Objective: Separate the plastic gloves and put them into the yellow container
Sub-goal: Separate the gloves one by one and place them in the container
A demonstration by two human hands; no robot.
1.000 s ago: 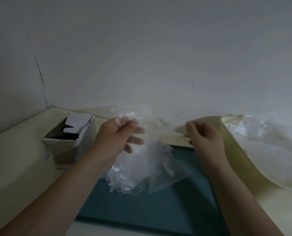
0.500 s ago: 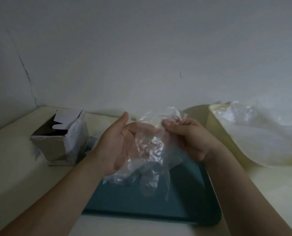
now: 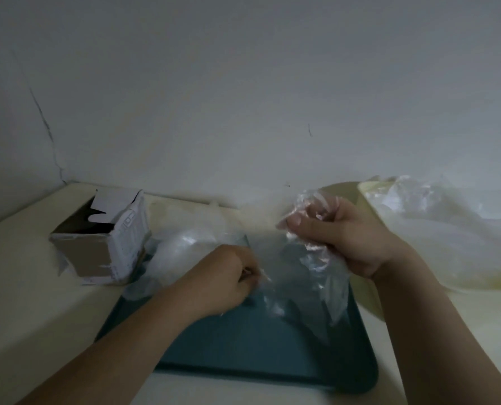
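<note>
My right hand [image 3: 342, 238] is closed around a clear plastic glove [image 3: 316, 276] that hangs down over the teal tray [image 3: 266, 352]. My left hand [image 3: 228, 276] pinches the lower left edge of that same glove just above the tray. A loose heap of clear gloves [image 3: 185, 244] lies behind my left hand, at the tray's far left corner. The yellow container [image 3: 363, 290] stands at the right, with several separated gloves [image 3: 436, 217] piled in it.
An open, torn cardboard box [image 3: 106, 244] sits at the left on the cream counter [image 3: 24, 302]. A grey wall rises close behind the counter.
My hands have pulled apart: the right hand rose to the right with the glove, the left hand dropped toward the tray. The bunch that the left hand held now lies on the tray's corner.
</note>
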